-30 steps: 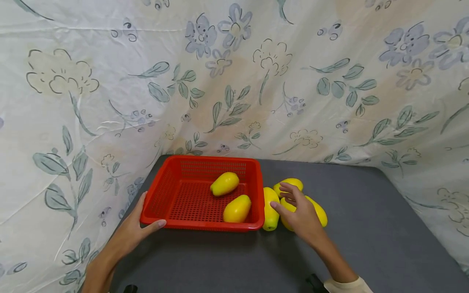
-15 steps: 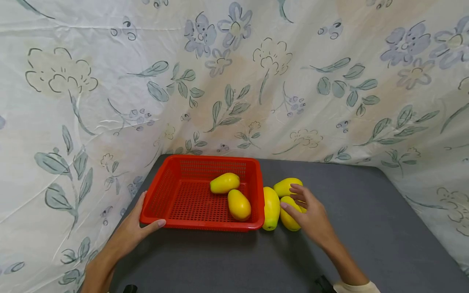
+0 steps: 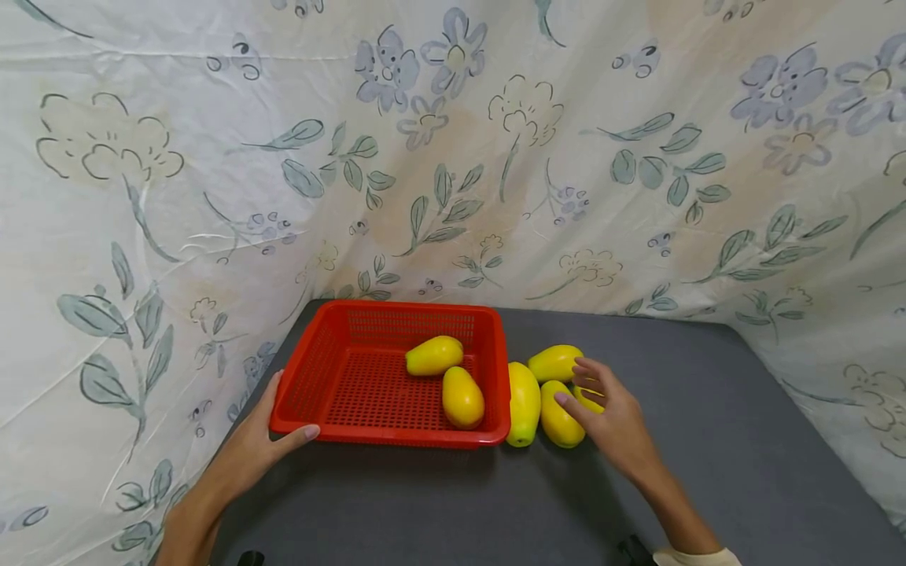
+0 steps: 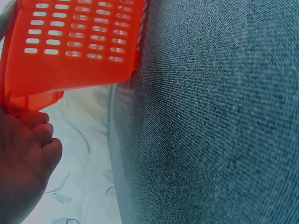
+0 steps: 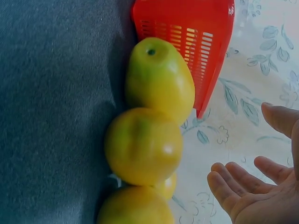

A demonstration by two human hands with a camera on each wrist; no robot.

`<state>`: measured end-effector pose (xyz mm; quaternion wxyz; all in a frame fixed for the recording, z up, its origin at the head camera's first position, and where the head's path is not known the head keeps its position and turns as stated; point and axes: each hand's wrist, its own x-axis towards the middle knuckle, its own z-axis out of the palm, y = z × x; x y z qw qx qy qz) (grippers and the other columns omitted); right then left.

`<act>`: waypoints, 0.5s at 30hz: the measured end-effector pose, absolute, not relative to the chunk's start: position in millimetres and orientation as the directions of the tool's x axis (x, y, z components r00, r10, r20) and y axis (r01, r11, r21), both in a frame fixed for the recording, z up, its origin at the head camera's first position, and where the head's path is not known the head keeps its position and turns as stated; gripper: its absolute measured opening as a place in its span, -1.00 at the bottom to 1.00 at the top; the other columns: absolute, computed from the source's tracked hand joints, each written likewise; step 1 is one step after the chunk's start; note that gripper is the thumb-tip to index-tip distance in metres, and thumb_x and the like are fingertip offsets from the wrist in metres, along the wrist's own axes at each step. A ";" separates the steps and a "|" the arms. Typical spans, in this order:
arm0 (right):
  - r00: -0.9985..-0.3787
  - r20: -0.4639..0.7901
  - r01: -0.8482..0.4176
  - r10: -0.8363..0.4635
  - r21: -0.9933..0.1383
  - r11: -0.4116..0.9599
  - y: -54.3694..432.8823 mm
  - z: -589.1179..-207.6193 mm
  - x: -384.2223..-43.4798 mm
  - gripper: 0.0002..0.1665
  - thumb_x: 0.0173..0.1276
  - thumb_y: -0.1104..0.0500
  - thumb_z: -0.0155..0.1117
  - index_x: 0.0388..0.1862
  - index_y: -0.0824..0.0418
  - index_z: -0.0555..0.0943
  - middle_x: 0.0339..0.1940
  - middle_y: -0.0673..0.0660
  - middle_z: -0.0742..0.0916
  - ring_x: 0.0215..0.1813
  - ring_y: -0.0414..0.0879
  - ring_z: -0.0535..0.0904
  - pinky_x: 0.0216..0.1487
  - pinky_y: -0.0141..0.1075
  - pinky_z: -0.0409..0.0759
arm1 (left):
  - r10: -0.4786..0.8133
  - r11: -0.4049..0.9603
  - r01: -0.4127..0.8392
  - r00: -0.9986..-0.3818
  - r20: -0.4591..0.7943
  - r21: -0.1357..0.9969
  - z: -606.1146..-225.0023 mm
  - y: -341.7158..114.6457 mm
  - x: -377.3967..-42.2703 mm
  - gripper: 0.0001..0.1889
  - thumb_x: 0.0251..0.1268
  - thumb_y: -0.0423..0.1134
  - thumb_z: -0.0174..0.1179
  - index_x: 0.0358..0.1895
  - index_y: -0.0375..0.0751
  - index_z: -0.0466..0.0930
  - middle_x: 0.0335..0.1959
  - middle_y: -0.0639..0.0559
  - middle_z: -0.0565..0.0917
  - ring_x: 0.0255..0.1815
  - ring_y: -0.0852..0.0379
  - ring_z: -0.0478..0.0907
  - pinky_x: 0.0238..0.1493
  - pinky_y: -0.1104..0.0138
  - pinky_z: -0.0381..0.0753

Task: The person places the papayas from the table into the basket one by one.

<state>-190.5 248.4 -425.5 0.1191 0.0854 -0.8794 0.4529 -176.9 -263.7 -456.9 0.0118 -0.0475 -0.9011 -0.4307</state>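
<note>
Two in the red basket (image 3: 382,435), four outside it

Judging by how the fruit lies, the work looks about one third done. Toward the right side of the basket lie a rear fruit (image 3: 434,357) and a front fruit (image 3: 463,398). What seems left is the group on the tabletop (image 3: 708,424): a long fruit (image 3: 524,406) just beside the basket's right wall, a far fruit (image 3: 554,364), a near fruit (image 3: 561,417), and a half-hidden fruit (image 3: 588,398) partly covered by the right hand (image 3: 614,417).

That hand is loosely spread, thumb apart from the fingers, with nothing in its grasp. In the head view its fingertips overlap the half-hidden fruit, but the right wrist view shows a gap between hand and fruit. The left hand (image 3: 253,442) grips the basket's near left corner, thumb on the front rim.
</note>
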 end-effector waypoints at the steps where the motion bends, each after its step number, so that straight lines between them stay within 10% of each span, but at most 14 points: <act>1: -0.958 0.285 -0.254 -0.038 -0.774 0.580 250.2 -425.8 -191.1 -0.14 0.51 -0.07 0.43 0.61 0.20 0.31 0.47 0.31 0.56 0.41 0.29 0.56 0.41 0.25 0.53 | 0.077 0.622 0.098 -0.995 0.064 0.777 -457.2 -263.6 -177.0 0.20 0.40 0.16 0.33 0.76 -0.03 -0.42 0.60 -0.28 0.28 0.46 -0.27 0.37 0.38 -0.49 0.32; 15: -0.960 0.279 -0.215 -0.002 -0.736 0.642 272.3 -435.2 -196.5 -0.12 0.54 -0.10 0.39 0.62 0.26 0.29 0.49 0.42 0.51 0.44 0.38 0.49 0.41 0.31 0.48 | 0.069 0.622 0.085 -0.996 0.054 0.778 -455.0 -261.4 -178.7 0.23 0.37 0.19 0.34 0.76 -0.03 -0.44 0.65 -0.30 0.21 0.50 -0.29 0.32 0.36 -0.50 0.34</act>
